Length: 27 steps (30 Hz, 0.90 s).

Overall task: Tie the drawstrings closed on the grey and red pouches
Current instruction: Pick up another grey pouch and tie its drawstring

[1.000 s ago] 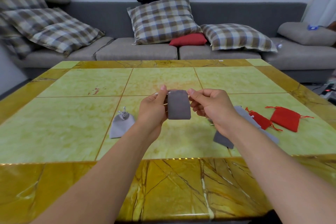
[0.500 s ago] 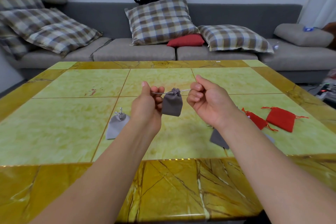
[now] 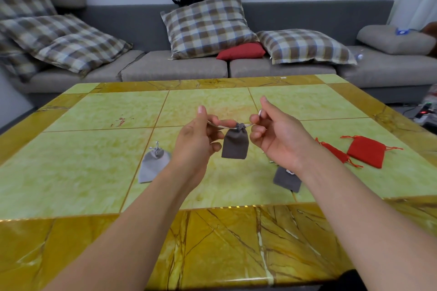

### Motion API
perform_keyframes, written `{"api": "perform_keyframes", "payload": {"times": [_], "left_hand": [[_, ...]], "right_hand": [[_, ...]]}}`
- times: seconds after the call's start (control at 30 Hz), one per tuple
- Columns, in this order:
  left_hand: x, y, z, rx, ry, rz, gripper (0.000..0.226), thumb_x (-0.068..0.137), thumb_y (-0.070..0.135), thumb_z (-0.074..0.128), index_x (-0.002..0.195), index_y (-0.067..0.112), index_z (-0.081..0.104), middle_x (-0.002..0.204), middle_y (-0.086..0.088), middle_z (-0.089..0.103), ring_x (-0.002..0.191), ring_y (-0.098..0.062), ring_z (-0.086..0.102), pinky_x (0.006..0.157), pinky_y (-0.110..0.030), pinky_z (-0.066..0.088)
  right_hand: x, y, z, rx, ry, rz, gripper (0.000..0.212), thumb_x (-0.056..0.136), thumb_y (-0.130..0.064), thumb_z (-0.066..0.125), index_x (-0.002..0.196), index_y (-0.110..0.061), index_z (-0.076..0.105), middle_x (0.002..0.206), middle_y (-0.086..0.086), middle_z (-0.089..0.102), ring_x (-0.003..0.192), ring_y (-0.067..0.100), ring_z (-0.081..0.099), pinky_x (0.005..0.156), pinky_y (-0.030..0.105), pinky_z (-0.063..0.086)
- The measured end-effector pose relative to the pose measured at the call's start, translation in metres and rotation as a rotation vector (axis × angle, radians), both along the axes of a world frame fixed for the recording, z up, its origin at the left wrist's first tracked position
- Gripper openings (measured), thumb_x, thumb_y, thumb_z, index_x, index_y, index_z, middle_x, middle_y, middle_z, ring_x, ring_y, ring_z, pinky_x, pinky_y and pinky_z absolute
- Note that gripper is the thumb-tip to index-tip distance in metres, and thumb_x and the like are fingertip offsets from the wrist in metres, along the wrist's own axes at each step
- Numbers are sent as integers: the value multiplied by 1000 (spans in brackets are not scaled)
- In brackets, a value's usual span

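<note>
Red pouches [image 3: 365,151] lie right of the hand-held grey pouch [image 3: 235,145].

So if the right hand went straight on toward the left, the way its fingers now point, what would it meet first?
Probably the dark grey pouch hanging between the hands, then the left hand. The right hand is close to it, though depth is unclear.

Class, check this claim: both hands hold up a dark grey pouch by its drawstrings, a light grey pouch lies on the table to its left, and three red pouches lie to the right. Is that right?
One detail is wrong. The head view shows two red pouches on the right, not three. The rest holds: the left hand and right hand hold the dark grey pouch by its drawstrings, and the light grey pouch lies on the table to its left.
</note>
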<state>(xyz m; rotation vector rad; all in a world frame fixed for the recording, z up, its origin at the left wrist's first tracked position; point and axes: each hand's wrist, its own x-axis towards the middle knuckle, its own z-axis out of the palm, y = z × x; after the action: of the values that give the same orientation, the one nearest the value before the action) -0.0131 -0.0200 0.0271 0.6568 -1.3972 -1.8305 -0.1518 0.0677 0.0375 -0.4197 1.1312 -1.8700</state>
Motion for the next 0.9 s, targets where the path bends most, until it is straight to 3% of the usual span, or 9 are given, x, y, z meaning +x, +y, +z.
{"api": "perform_keyframes", "payload": {"times": [0.1, 0.17, 0.23, 0.3, 0.4, 0.53, 0.67, 0.8, 0.9], "left_hand": [[-3, -2, 3, 97, 19, -65, 35, 104, 37, 43, 80, 14, 52, 74, -4, 65, 65, -14, 56, 61, -26, 43], [-2, -4, 3, 78, 27, -110, 14, 102, 14, 49, 96, 8, 60, 81, -5, 65, 72, -14, 58, 65, -24, 48], [0, -6, 0, -12, 20, -149, 23, 100, -3, 46, 115, 4, 62, 92, -5, 68, 79, -11, 61, 72, -19, 52], [2, -8, -1, -75, 40, -141, 27, 100, -5, 45, 115, 5, 64, 93, -4, 72, 77, -8, 61, 74, -15, 52], [3, -10, -2, -123, 22, -70, 20, 98, 2, 53, 110, 3, 68, 85, -4, 72, 67, -7, 57, 66, -17, 50], [1, -9, -4, -194, -66, -4, 16, 98, 12, 58, 102, 3, 72, 73, 1, 67, 60, -6, 53, 55, -17, 45], [0, -9, -8, -165, -164, 4, 17, 99, 18, 57, 95, 10, 71, 67, 3, 59, 56, -8, 48, 50, -20, 41], [-2, -8, -10, -77, -184, 16, 22, 99, 14, 57, 80, 9, 67, 65, -1, 58, 55, -10, 49, 53, -21, 45], [0, -6, -8, -75, -192, -52, 24, 98, 10, 55, 78, 8, 68, 63, 0, 60, 56, -10, 50, 54, -20, 45]], "right_hand": [[-1, 3, 4, -15, 61, 63, 20, 88, -28, 71, 82, -11, 64, 75, 4, 64, 57, 10, 47, 53, 19, 48], [0, 4, 4, -27, 119, 90, 14, 88, -16, 69, 97, -6, 69, 88, 6, 72, 62, 8, 55, 56, 17, 50], [1, 5, 1, -20, 155, 89, 20, 89, -5, 65, 109, -5, 68, 96, 8, 74, 65, 7, 58, 56, 16, 49], [2, 3, -1, -14, 153, 72, 28, 89, -2, 65, 115, -10, 66, 99, 7, 75, 65, 7, 58, 55, 17, 48], [5, -1, -4, -12, 155, 58, 35, 87, -6, 68, 122, -14, 64, 107, 7, 76, 66, 7, 59, 55, 17, 48], [14, -3, -4, -4, 221, 94, 27, 79, -13, 73, 106, -11, 73, 98, 5, 76, 68, 7, 58, 55, 18, 45], [17, 0, -3, 60, 504, 44, 15, 74, -24, 77, 89, -22, 78, 92, -6, 74, 77, 5, 58, 68, 25, 40], [17, 0, 1, -23, 644, 60, 14, 73, -18, 77, 87, -18, 77, 122, -4, 68, 102, 2, 65, 78, 15, 48], [16, 2, -1, 6, 790, 141, 15, 75, -15, 79, 89, -16, 79, 126, -6, 67, 120, 1, 58, 99, 21, 45]]}}
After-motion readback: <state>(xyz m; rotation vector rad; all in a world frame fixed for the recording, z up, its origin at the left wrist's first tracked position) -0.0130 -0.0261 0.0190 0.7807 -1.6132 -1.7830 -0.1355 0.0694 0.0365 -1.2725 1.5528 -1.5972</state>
